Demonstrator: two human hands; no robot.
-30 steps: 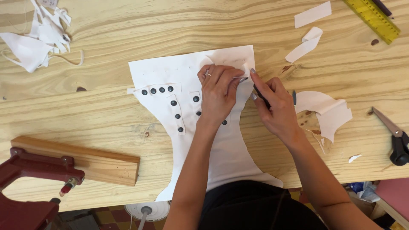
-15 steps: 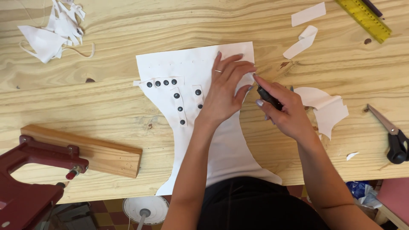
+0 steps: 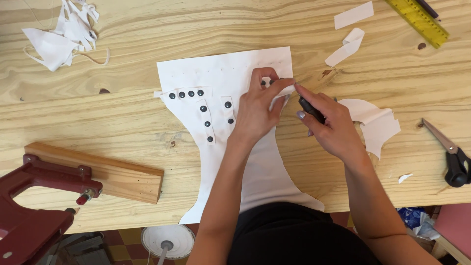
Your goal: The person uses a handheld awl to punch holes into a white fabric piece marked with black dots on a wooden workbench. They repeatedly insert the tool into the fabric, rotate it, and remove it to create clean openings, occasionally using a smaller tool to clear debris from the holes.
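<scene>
Left hand (image 3: 260,110) reaches far from the body, palm down, fingers spread and bent; right hand (image 3: 329,126) just to its right, fingers curled closed, thumb tip toward the left fingertips.

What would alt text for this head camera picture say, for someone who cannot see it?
A person's left hand presses a white cut-out sheet with black snaps on a wooden table, while the right hand holds a small dark tool at its edge. Scissors lie right, a red press left.
</scene>
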